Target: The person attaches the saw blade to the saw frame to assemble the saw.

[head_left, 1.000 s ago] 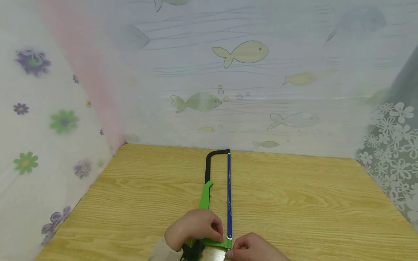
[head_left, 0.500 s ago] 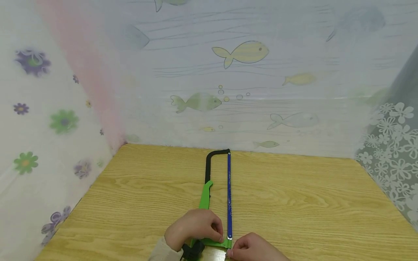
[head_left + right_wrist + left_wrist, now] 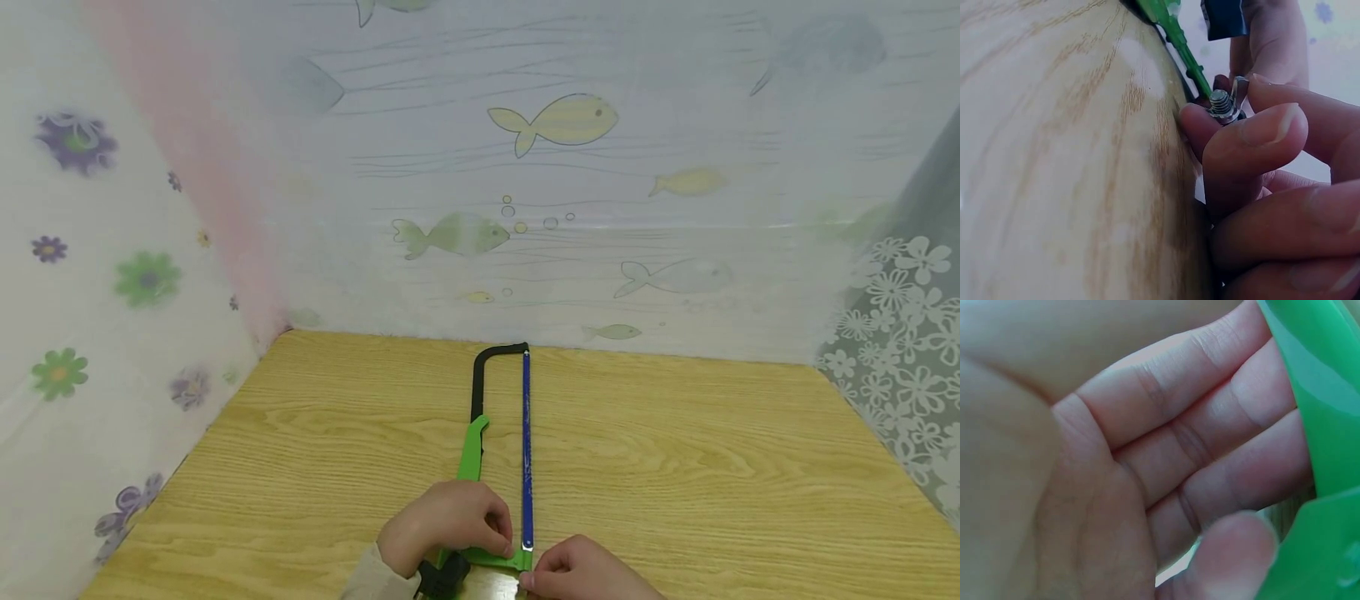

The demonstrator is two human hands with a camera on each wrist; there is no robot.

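Observation:
A hacksaw with a green and black frame (image 3: 470, 454) and a blue blade (image 3: 527, 450) lies on the table, its far end toward the back wall. My left hand (image 3: 450, 521) holds the green lower part of the frame near the blade's near end. In the left wrist view, fingertips meet the green frame (image 3: 1329, 375) and the thumb bends toward it. My right hand (image 3: 588, 571) is at the blade's near mount. The right wrist view shows its thumb and fingers pinching a metal wing nut (image 3: 1230, 114) on a threaded bolt (image 3: 1220, 100). The saw's handle is mostly hidden.
The wood-grain tabletop (image 3: 675, 467) extends around the saw. A fish-patterned curtain (image 3: 600, 250) hangs along the back edge, with a flowered sheet (image 3: 112, 333) on the left and grey floral lace (image 3: 900, 333) on the right. A black part (image 3: 442, 575) sits below my left wrist.
My right fingertips have shifted slightly at the wing nut, covering metal that showed earlier. The left hand and the hacksaw stay where they were.

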